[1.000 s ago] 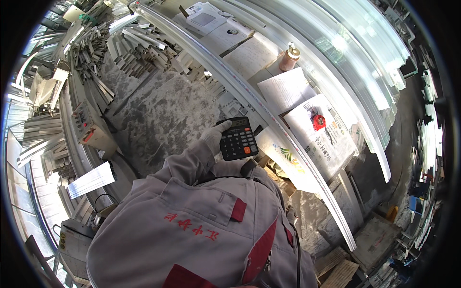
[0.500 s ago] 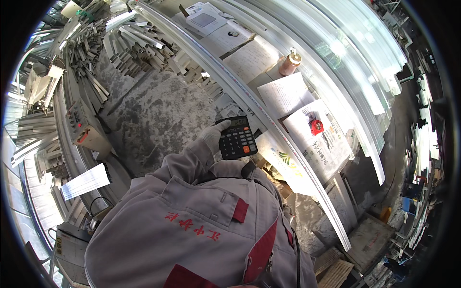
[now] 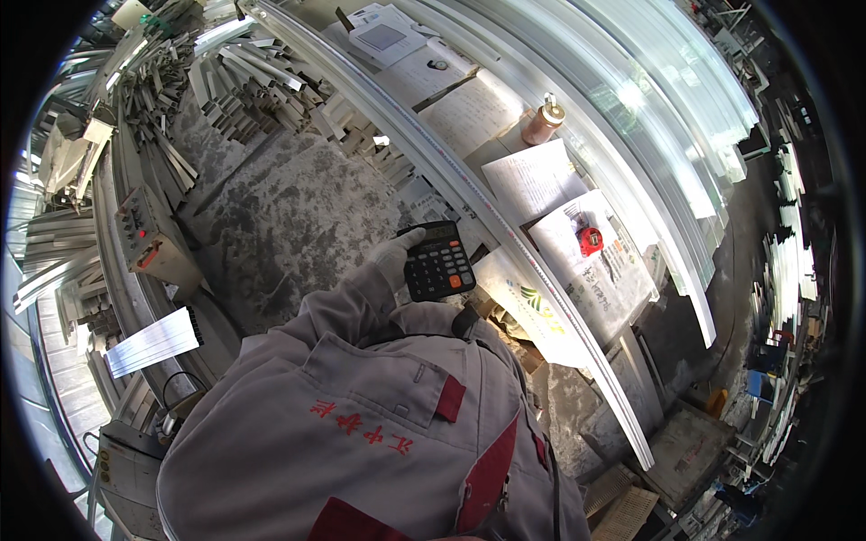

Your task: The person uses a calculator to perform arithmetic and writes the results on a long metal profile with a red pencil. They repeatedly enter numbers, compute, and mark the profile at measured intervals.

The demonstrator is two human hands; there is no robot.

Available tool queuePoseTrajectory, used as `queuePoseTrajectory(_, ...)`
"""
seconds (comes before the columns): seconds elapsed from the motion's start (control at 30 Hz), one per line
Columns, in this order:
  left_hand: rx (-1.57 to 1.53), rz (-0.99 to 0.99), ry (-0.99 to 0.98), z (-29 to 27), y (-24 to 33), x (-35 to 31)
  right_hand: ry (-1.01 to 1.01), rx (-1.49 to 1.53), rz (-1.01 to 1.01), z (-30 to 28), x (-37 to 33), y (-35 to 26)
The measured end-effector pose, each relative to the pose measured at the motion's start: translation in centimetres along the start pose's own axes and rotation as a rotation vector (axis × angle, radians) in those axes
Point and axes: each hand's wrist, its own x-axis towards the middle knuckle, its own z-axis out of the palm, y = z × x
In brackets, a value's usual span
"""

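Observation:
A black calculator (image 3: 438,260) with dark and orange keys is in my gloved left hand (image 3: 391,256). The thumb lies over its upper left corner beside the display, and the other fingers are hidden beneath it. My grey sleeve (image 3: 338,311) reaches up to that hand from the left. My right hand does not show. To the right of the calculator runs a long metal rail (image 3: 505,230) with a measuring scale along it. Past the rail lie open handwritten notebooks (image 3: 534,180) and a red tape measure (image 3: 590,241) on a written sheet.
A lidded jar (image 3: 544,123) stands beside the notebooks. Long pale metal profiles (image 3: 631,108) fill the upper right. Cut metal pieces (image 3: 248,95) are heaped at the upper left, above a dusty grey surface (image 3: 280,207). A control box (image 3: 153,242) with knobs is at the left.
The calculator and my left hand have shifted slightly left and down in view. My left hand keeps its hold. The surroundings have shifted slightly in the picture.

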Motion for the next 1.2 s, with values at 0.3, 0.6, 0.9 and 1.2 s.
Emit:
queuePoseTrajectory(0.3, 0.003, -0.024, -0.007, 0.7, -1.1, -0.9, 0.006, -0.007, 0.004, 0.0, -0.5, -1.3)
queuePoseTrajectory(0.6, -0.044, -0.027, -0.047, 0.6, -3.2, 0.7, 0.005, -0.003, 0.004, -1.1, -0.4, -1.5)
queuePoseTrajectory(0.9, -0.049, -0.025, -0.019, 3.1, -4.1, -2.3, -0.001, 0.002, 0.01, -1.9, -0.3, -1.5)
queuePoseTrajectory(1.2, -0.058, -0.041, -0.042, 2.7, -4.8, -2.0, -0.005, 0.0, 0.019, -2.4, -0.2, -1.7)
